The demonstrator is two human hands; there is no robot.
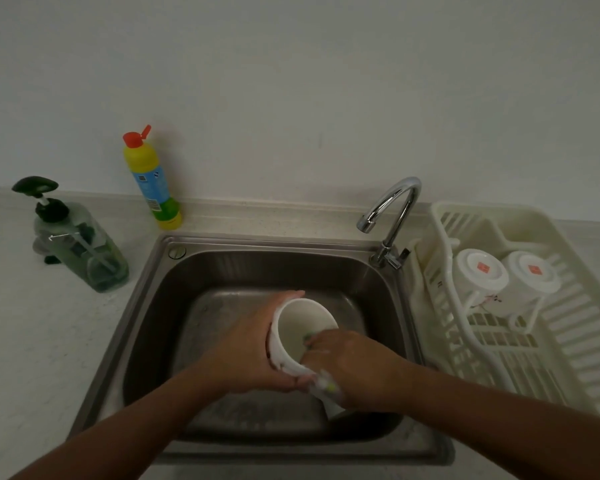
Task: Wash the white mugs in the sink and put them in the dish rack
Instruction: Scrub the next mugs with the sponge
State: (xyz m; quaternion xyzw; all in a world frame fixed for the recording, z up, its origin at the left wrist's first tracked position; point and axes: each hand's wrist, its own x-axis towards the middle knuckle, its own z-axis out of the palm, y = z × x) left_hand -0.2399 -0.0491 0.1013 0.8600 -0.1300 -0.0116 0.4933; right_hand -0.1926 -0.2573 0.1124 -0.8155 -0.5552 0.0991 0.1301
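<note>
Scrubbing above the sink [146, 306], a person's left hand [250, 348] wraps the white mug [302, 323], mouth tilted up for access, while the right hand [350, 365] pinches a sudsy sponge [326, 386] over its rim; right of the sink, the dish rack [568, 306] holds two upturned mugs [480, 271], with open slots nearer the person
</note>
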